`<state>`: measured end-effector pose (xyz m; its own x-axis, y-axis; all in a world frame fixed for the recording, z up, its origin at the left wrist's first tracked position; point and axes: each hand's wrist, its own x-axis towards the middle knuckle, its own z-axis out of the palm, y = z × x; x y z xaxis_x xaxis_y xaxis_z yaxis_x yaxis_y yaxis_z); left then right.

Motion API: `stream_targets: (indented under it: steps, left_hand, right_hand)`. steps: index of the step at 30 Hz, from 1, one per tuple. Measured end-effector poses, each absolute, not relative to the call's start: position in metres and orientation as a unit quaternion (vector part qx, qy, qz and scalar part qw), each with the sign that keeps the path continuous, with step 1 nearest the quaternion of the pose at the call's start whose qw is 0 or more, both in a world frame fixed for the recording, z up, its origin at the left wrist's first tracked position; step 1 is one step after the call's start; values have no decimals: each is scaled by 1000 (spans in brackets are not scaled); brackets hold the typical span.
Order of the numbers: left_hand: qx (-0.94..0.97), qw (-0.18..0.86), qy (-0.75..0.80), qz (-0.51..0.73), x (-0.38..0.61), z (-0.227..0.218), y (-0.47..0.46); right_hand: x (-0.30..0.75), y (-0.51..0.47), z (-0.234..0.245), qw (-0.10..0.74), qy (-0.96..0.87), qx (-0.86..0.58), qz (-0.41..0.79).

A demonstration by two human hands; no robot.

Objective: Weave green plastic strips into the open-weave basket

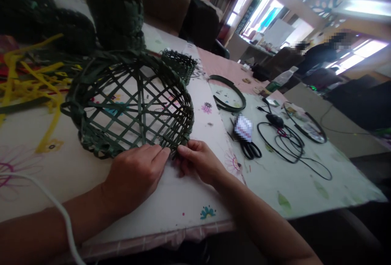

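Observation:
A round, dark green woven basket with an open lattice stands on the flowered tablecloth in front of me, its opening turned towards me. My left hand is closed over the near part of its rim, fingers bent over the edge and out of sight. Just to the right, my right hand pinches the same rim, the thumb pressed on the strips and the other fingers curled underneath. The two thumbs almost meet. What lies between the fingers is partly hidden by the hands.
Yellow strips lie at left, below dark woven baskets. A small basket stands behind. Rightward are a coiled green strip, black-handled scissors, a mouse, a black cable and a bottle. A white cord crosses my left forearm.

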<state>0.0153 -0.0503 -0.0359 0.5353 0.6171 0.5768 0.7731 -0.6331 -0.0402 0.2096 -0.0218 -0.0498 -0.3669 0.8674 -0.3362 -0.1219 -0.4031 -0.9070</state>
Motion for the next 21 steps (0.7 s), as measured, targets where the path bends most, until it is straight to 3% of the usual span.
stream_targets:
  steps: [5,21]
  left_hand:
    - [-868,150,-390,-267,12,-38,-49]
    - [-890,136,-344,-268,13,-38,-42]
  right_hand:
    - [218,-16,-52,333,-426,-391,745]
    - [192,-20,-52,346,-386,-511,686]
